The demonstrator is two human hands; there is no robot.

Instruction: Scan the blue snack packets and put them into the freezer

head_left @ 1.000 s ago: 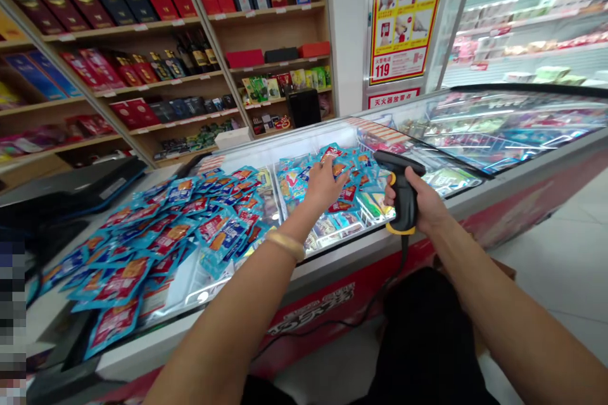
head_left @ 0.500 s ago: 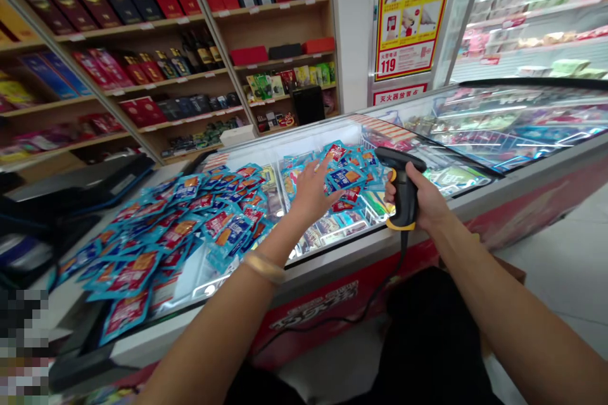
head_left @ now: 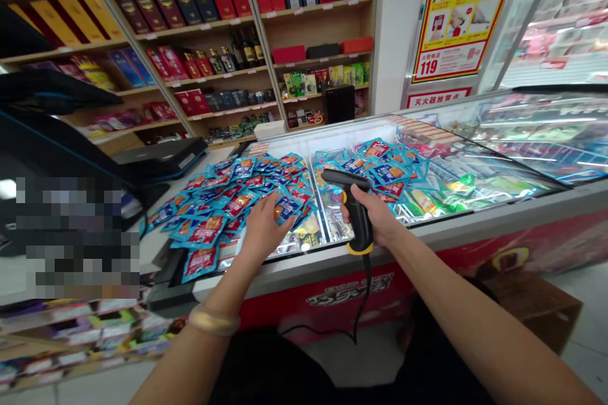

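My right hand (head_left: 373, 215) is wrapped round the grip of a black and yellow barcode scanner (head_left: 360, 212), its head pointing left over the freezer lid. A cord hangs from the handle. My left hand (head_left: 263, 228), with a bangle on the wrist, has its thumb and fingers apart at the right front part of a large pile of blue snack packets (head_left: 237, 193). One packet (head_left: 287, 207) shows just beyond the fingers; whether they touch it I cannot tell. A smaller pile of the same packets (head_left: 389, 171) lies to the right, behind the scanner.
The piles lie on the glass top of a chest freezer (head_left: 451, 223) with a red front. Dark checkout equipment (head_left: 52, 152) stands at the left. Shelves with boxes and bottles (head_left: 199, 25) line the back wall. A brown box (head_left: 532, 304) is on the floor at right.
My left hand has moved from the right pile to the left pile. My right hand has brought the scanner leftward across the freezer. The view has turned left.
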